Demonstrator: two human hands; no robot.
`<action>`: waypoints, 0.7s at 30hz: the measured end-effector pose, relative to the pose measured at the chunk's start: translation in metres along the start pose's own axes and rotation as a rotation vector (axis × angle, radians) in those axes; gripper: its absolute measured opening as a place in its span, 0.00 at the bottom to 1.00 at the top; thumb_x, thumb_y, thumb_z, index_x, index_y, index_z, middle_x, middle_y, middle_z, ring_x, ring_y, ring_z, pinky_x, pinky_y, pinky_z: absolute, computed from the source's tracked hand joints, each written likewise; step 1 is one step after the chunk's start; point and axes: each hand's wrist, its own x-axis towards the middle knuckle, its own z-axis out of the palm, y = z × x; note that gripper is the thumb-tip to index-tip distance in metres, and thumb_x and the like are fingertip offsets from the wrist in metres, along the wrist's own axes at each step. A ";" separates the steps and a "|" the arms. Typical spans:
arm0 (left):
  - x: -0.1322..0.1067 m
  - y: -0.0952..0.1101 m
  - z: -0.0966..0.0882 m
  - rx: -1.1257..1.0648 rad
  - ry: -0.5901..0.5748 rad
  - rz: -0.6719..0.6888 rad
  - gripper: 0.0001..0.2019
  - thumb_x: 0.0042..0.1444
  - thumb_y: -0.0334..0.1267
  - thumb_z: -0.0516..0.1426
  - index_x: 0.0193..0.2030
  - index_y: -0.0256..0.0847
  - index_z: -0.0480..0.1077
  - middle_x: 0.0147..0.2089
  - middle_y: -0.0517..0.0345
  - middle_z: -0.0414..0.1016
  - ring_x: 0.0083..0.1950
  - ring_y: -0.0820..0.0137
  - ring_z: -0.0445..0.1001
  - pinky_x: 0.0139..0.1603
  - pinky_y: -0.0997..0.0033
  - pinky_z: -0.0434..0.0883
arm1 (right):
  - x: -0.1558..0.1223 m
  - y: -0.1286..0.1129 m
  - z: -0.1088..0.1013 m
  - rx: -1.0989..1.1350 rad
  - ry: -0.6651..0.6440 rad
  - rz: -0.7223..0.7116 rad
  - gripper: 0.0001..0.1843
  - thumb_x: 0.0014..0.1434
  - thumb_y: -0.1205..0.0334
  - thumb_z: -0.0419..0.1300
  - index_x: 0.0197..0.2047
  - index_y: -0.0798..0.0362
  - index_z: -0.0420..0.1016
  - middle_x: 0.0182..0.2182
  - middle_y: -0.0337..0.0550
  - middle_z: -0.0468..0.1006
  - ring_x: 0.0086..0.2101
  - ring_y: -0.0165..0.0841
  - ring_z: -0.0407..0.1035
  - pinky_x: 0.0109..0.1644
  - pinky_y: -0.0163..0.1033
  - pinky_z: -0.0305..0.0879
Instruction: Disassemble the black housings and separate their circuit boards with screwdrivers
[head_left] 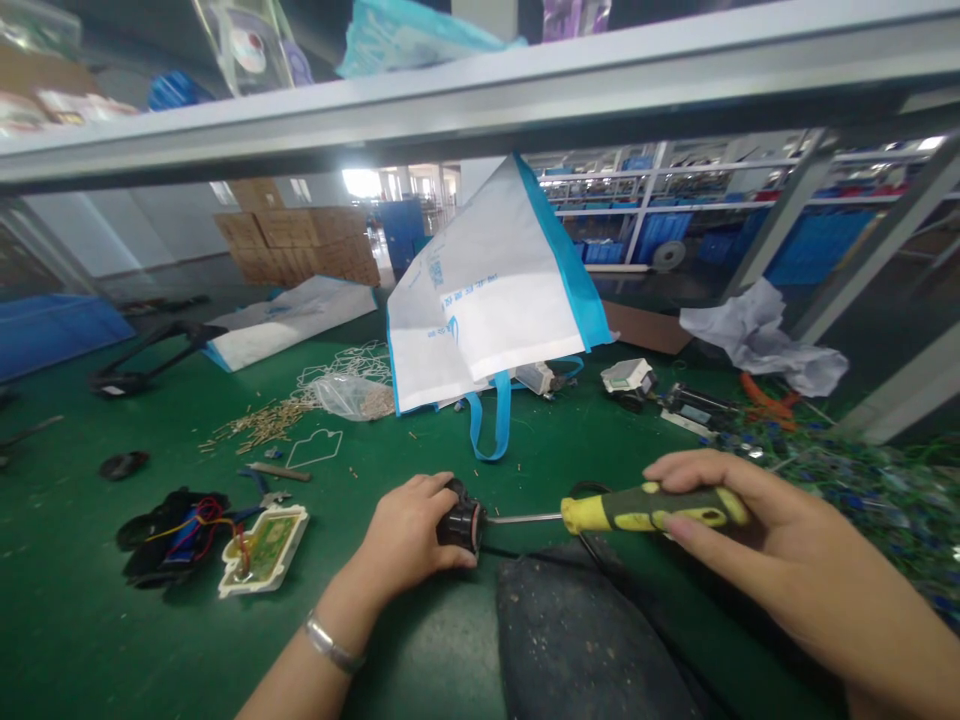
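Observation:
My left hand (409, 535) is closed round a small black round part (461, 522) low on the green floor mat. My right hand (757, 540) grips a screwdriver (645, 508) by its yellow and black handle. The metal shaft points left, and its tip meets the black part. A black cable runs from the part under a dark worn block (585, 640) in front of me. A silver bracelet sits on my left wrist.
A white and blue bag (487, 290) stands behind my hands. An opened white casing with a circuit board (262, 550) and coloured wires lies at the left. Small brass pieces (262, 420), a clear plastic bag, dismantled devices (630, 380) and a heap of green scraps (885, 490) lie around.

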 end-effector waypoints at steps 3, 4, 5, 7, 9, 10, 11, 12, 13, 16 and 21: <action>0.002 0.004 -0.002 0.020 -0.031 0.037 0.27 0.35 0.55 0.65 0.39 0.40 0.71 0.55 0.47 0.66 0.51 0.55 0.67 0.50 0.57 0.67 | -0.002 0.000 -0.003 -0.022 -0.047 -0.022 0.14 0.50 0.50 0.56 0.38 0.49 0.68 0.36 0.41 0.75 0.35 0.37 0.71 0.34 0.35 0.67; 0.002 0.006 -0.003 0.025 -0.041 0.045 0.27 0.35 0.55 0.65 0.39 0.40 0.71 0.55 0.47 0.66 0.50 0.55 0.67 0.49 0.57 0.67 | -0.002 -0.001 -0.003 -0.020 -0.089 0.026 0.15 0.52 0.49 0.54 0.39 0.49 0.68 0.29 0.41 0.75 0.29 0.35 0.71 0.29 0.35 0.66; 0.003 0.008 -0.004 0.028 -0.048 0.050 0.27 0.34 0.55 0.65 0.38 0.39 0.71 0.55 0.46 0.67 0.51 0.55 0.67 0.50 0.56 0.66 | -0.002 -0.003 -0.002 -0.010 -0.127 0.081 0.16 0.53 0.48 0.52 0.39 0.50 0.68 0.22 0.39 0.73 0.24 0.34 0.69 0.24 0.35 0.63; 0.003 0.011 -0.007 0.021 -0.044 0.055 0.29 0.34 0.56 0.65 0.40 0.39 0.70 0.54 0.46 0.67 0.52 0.54 0.65 0.53 0.50 0.62 | -0.001 -0.006 -0.001 0.010 -0.171 0.142 0.17 0.55 0.47 0.48 0.37 0.51 0.68 0.15 0.36 0.68 0.17 0.33 0.65 0.20 0.35 0.60; 0.002 0.016 -0.010 -0.002 -0.028 0.072 0.32 0.34 0.56 0.65 0.45 0.42 0.68 0.54 0.48 0.67 0.54 0.53 0.63 0.57 0.42 0.53 | -0.001 -0.007 0.000 -0.003 -0.134 0.092 0.15 0.55 0.49 0.50 0.36 0.50 0.69 0.20 0.38 0.71 0.22 0.33 0.68 0.24 0.35 0.62; 0.001 0.019 -0.012 -0.018 -0.022 0.089 0.33 0.34 0.54 0.66 0.48 0.43 0.66 0.55 0.50 0.67 0.56 0.53 0.61 0.59 0.38 0.48 | -0.001 -0.007 0.000 -0.017 -0.100 0.039 0.13 0.54 0.50 0.52 0.35 0.50 0.70 0.25 0.39 0.74 0.27 0.34 0.70 0.28 0.35 0.64; 0.001 0.022 -0.014 -0.036 -0.021 0.111 0.33 0.35 0.52 0.66 0.50 0.45 0.64 0.55 0.52 0.67 0.57 0.54 0.60 0.59 0.36 0.43 | -0.001 -0.006 -0.001 -0.027 -0.071 -0.018 0.12 0.54 0.52 0.53 0.35 0.49 0.70 0.31 0.40 0.74 0.32 0.35 0.70 0.32 0.35 0.65; 0.001 0.025 -0.015 -0.053 -0.024 0.134 0.33 0.37 0.48 0.66 0.51 0.47 0.63 0.54 0.54 0.67 0.57 0.55 0.60 0.59 0.35 0.41 | -0.002 -0.006 -0.001 -0.029 -0.050 -0.070 0.10 0.53 0.54 0.54 0.35 0.48 0.71 0.35 0.39 0.74 0.37 0.35 0.69 0.36 0.35 0.66; 0.001 0.028 -0.016 -0.069 -0.034 0.154 0.31 0.39 0.44 0.66 0.51 0.48 0.62 0.53 0.55 0.69 0.57 0.56 0.61 0.59 0.36 0.40 | -0.003 -0.005 -0.002 -0.025 -0.039 -0.110 0.09 0.53 0.55 0.54 0.35 0.48 0.70 0.38 0.38 0.73 0.39 0.35 0.68 0.39 0.35 0.65; 0.004 0.036 -0.018 -0.096 -0.074 0.169 0.22 0.44 0.36 0.64 0.47 0.46 0.65 0.46 0.57 0.73 0.52 0.62 0.65 0.60 0.41 0.44 | -0.006 -0.003 -0.004 -0.001 -0.046 -0.166 0.06 0.54 0.58 0.54 0.36 0.46 0.70 0.39 0.36 0.72 0.41 0.32 0.67 0.42 0.34 0.64; 0.008 0.040 -0.013 -0.152 -0.063 0.114 0.17 0.43 0.32 0.64 0.42 0.42 0.68 0.43 0.57 0.73 0.48 0.63 0.68 0.58 0.50 0.53 | -0.009 -0.004 -0.006 0.036 -0.091 -0.192 0.05 0.55 0.60 0.54 0.36 0.45 0.69 0.40 0.34 0.71 0.43 0.29 0.66 0.45 0.32 0.62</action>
